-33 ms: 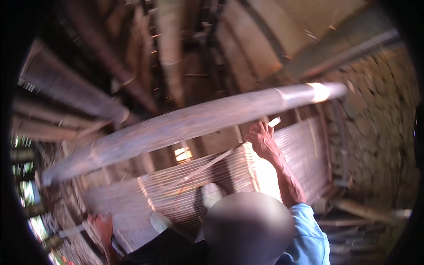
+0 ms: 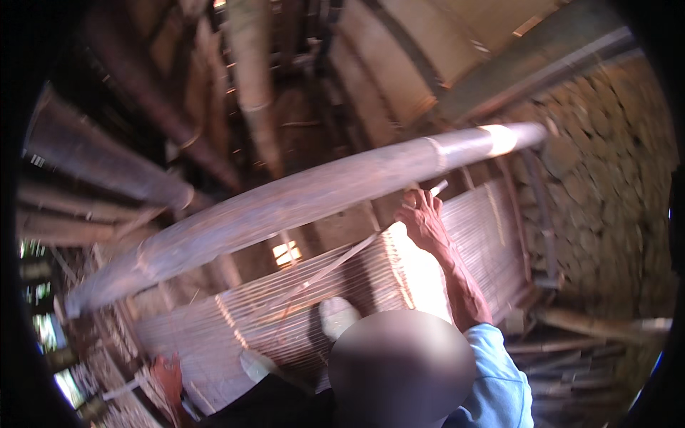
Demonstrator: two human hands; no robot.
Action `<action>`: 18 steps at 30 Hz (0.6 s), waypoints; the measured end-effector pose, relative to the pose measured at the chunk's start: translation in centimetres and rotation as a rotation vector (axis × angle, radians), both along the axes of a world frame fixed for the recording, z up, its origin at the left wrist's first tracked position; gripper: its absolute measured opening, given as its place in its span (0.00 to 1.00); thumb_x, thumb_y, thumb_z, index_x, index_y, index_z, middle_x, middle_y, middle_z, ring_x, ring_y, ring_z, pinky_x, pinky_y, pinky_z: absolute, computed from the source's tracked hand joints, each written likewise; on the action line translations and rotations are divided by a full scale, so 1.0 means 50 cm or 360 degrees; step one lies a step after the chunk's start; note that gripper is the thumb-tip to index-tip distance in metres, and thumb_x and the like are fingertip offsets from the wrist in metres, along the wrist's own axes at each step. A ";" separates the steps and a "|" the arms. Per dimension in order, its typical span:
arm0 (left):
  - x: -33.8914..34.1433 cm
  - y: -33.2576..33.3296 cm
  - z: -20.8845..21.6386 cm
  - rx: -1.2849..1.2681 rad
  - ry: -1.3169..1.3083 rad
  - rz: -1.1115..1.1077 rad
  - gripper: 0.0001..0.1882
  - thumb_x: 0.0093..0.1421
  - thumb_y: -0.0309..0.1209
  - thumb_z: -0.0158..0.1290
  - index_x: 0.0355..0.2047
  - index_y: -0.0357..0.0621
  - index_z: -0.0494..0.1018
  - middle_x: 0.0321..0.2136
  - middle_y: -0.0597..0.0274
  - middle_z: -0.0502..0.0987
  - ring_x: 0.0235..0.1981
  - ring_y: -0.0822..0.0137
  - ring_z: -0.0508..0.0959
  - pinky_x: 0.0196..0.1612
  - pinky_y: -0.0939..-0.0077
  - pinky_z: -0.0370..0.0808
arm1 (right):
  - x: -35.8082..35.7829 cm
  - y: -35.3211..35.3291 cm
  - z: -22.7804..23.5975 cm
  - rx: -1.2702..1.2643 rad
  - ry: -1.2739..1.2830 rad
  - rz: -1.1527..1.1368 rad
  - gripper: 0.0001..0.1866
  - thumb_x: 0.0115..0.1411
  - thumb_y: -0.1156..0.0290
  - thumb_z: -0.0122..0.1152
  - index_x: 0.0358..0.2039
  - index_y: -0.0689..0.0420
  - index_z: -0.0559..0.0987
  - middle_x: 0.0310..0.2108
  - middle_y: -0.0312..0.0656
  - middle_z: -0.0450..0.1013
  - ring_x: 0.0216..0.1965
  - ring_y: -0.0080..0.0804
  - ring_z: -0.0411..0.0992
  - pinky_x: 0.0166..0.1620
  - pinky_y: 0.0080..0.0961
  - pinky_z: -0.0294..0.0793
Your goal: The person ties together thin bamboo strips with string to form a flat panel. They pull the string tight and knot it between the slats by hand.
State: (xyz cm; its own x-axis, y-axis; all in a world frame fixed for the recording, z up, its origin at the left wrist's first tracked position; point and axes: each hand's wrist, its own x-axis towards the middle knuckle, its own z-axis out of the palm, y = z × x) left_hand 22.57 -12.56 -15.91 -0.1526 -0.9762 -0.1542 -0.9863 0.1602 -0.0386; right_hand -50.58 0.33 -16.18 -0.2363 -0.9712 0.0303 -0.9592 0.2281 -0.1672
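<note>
Under the thick wooden pole (image 2: 307,192), my right hand (image 2: 428,220) is closed, its fingers bent at the upper edge of a slatted mat (image 2: 285,314) of thin rods bound with cord. A short whitish stick-like piece (image 2: 439,188) pokes out past those fingers; its kind is unclear. At the lower left, my left hand (image 2: 168,378) is at the near end of the mat, fingers apart and somewhat blurred, with nothing visible in them. A thin flat strip (image 2: 321,274) lies slanting across the mat. A blurred oval covers the lower middle.
Two pale shoes (image 2: 339,317) show on the mat. Bamboo poles (image 2: 107,153) lean at the left, and a rough stone wall (image 2: 606,178) stands at the right. Stacked sticks (image 2: 571,378) lie low on the right. Bright gaps (image 2: 48,332) show at the far left.
The whole view has shifted slightly, so the pole and wall sit a little further left. Both hands keep about the same places on the mat.
</note>
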 end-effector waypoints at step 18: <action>-0.290 0.036 0.055 0.0007 0.0957 -0.0437 0.18 0.47 0.32 0.71 0.29 0.40 0.72 0.26 0.55 0.70 0.28 0.51 0.70 0.29 0.59 0.64 | -0.159 0.200 -0.061 -0.0014 0.0083 -0.0831 0.09 0.58 0.73 0.63 0.41 0.52 0.79 0.60 0.48 0.71 0.58 0.55 0.71 0.58 0.44 0.75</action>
